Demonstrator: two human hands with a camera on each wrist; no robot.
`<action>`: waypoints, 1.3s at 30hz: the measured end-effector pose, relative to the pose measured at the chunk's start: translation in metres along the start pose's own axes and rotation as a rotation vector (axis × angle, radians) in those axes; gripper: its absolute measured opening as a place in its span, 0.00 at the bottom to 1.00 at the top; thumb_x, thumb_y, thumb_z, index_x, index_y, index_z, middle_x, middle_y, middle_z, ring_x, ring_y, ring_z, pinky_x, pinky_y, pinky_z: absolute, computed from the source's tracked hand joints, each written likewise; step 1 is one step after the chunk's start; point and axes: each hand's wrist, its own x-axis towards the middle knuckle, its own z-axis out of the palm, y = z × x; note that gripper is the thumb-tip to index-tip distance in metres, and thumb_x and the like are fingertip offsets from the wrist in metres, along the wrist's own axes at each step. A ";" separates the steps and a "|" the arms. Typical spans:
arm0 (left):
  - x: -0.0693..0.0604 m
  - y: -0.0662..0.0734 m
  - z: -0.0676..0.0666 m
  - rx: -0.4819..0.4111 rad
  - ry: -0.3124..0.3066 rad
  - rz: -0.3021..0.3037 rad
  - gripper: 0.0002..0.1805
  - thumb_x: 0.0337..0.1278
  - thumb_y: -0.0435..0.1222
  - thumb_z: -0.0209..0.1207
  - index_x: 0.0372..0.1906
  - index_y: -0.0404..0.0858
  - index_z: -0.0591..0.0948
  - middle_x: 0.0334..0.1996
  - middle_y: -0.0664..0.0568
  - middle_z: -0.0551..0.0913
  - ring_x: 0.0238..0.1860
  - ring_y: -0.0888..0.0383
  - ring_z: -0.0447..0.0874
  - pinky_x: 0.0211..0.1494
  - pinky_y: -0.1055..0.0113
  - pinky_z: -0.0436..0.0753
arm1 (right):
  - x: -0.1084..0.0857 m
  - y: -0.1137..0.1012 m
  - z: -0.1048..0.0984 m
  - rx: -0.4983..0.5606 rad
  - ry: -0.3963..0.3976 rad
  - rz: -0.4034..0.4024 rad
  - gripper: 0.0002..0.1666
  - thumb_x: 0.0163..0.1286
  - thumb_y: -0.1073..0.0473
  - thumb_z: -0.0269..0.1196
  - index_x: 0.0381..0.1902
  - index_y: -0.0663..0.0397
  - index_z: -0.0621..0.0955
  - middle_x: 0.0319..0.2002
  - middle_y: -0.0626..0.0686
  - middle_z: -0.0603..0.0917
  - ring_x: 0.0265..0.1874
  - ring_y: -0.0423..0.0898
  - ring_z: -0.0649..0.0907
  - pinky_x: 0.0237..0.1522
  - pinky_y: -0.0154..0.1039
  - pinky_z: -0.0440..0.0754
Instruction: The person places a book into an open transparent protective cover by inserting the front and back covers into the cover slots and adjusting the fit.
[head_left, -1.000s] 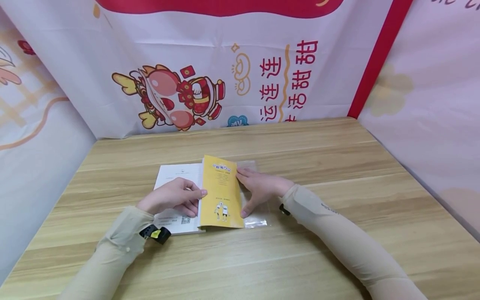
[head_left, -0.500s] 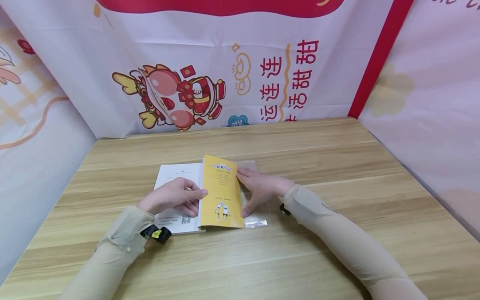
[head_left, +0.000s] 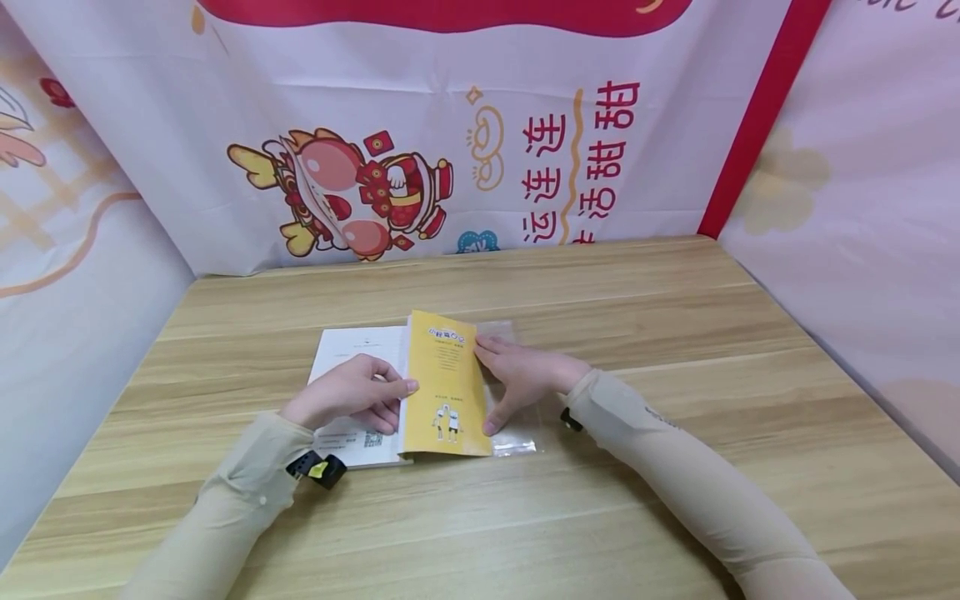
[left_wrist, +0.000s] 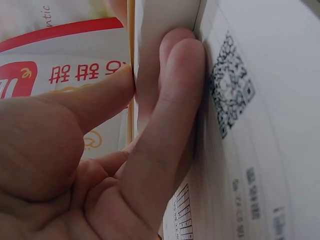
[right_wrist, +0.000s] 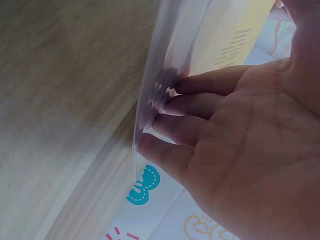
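Observation:
A book lies open on the table, a white printed page (head_left: 352, 342) with a QR code at its left and a yellow cover panel (head_left: 446, 375) raised at its right. Between thumb and fingers, my left hand (head_left: 348, 392) pinches the panel's left edge; the left wrist view has the thumb (left_wrist: 107, 92) on the yellow side and fingers (left_wrist: 175, 75) against the white side. From under the panel, a clear plastic sleeve (head_left: 517, 429) sticks out to the right. My right hand (head_left: 525, 375) rests on it, fingertips by the yellow edge. In the right wrist view its fingers (right_wrist: 182, 130) extend, touching the plastic.
The wood-grain table (head_left: 480, 533) stretches around the book on all sides. Behind it hangs a printed cloth (head_left: 420, 67) with a cartoon figure and red characters. More cloth closes off the left and right sides.

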 end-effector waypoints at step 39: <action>-0.001 0.004 0.005 0.078 0.042 -0.003 0.18 0.63 0.46 0.64 0.38 0.32 0.83 0.25 0.43 0.85 0.23 0.51 0.87 0.29 0.62 0.87 | 0.000 -0.001 -0.001 0.006 -0.011 0.015 0.78 0.47 0.30 0.73 0.78 0.62 0.44 0.78 0.57 0.38 0.76 0.51 0.40 0.73 0.42 0.42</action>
